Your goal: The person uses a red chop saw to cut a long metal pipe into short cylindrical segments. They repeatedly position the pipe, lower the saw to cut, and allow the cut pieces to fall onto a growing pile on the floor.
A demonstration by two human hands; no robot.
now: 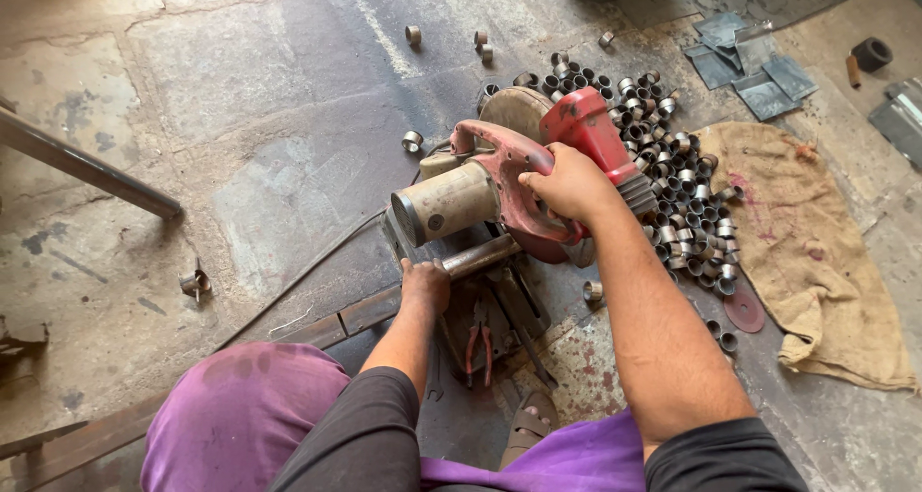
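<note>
A red chop saw (509,170) with a tan motor housing stands on the concrete floor. My right hand (567,183) grips its red handle from above. My left hand (424,285) presses down on a dark metal pipe (480,256) that lies under the saw's blade. The blade itself is hidden behind the saw body. Red-handled pliers (478,343) lie on the saw's base just below my left hand.
A heap of several short cut metal rings (672,180) spreads to the right of the saw, beside a burlap sack (816,247). A worn cutting disc (744,312) lies near the sack. Metal plates (749,65) sit at top right. A long bar (86,166) crosses the left.
</note>
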